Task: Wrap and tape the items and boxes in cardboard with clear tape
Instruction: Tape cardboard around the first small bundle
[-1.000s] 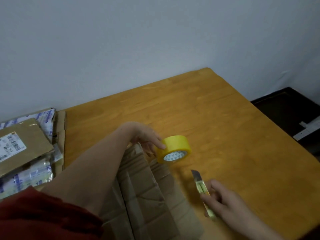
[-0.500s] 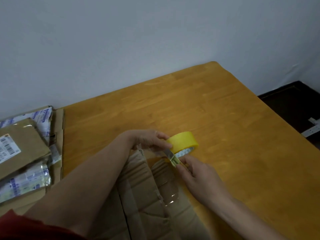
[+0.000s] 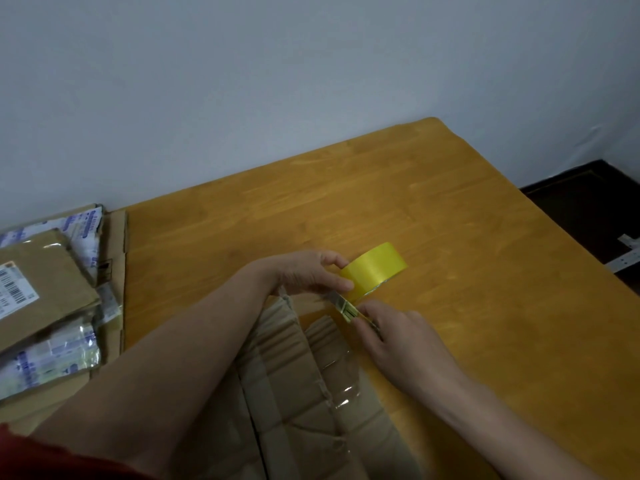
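While the left hand (image 3: 308, 275) pinches a yellow roll of tape (image 3: 375, 268) between thumb and fingertips, its grip curled on the near rim, the right hand (image 3: 394, 337) holds a small utility knife (image 3: 353, 311) in a closed grip, fingers wrapped on the yellow-green handle and the blade pointing at the roll's lower edge; whether the blade touches the tape cannot be told; the roll stands on edge over the wooden worktop (image 3: 467, 271), just beyond the far end of the cardboard-wrapped bundle (image 3: 298, 386), which lies at the near edge between the two forearms; a strip of clear tape (image 3: 343, 379) glints along the bundle's right side; at the worktop's left, well apart from the hands, a stack of parcels (image 3: 45, 292) in brown card and printed plastic rests on a flat cardboard sheet (image 3: 116, 237); a red sleeve (image 3: 52, 459) shows at the lower left corner; a pale wall (image 3: 311, 81) stands behind.
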